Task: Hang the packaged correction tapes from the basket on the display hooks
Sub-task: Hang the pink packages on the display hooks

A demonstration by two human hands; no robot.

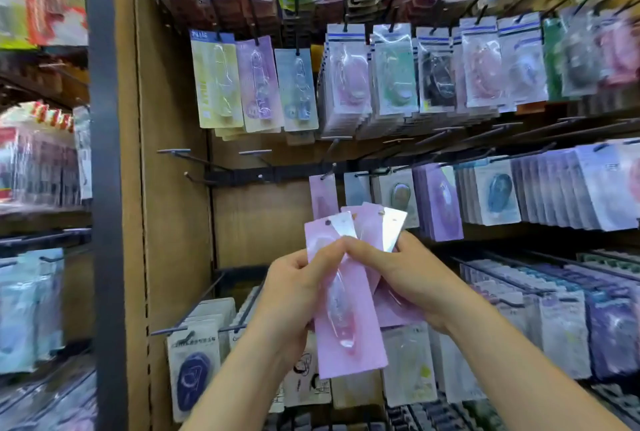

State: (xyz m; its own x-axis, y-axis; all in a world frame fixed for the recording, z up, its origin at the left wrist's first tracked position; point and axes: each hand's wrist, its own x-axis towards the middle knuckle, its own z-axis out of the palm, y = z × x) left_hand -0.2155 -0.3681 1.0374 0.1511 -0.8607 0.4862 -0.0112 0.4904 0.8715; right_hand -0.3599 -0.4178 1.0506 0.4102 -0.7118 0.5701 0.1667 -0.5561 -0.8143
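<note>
Fan of pink correction tape packs [349, 337] held in front of the rack, between both hands. Left hand [294, 288] curls round the front pack's left edge, thumb on top. Right hand [405, 271] grips the rear packs, which are mostly covered. Bare hooks [194, 158] up-left. One hanging pink pack [323, 195] just above. Label print too blurred to read.

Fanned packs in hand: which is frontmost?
The long pink pack, whole face and clear blister showing; the silver packs and other pink ones only peek out behind its top.
</note>
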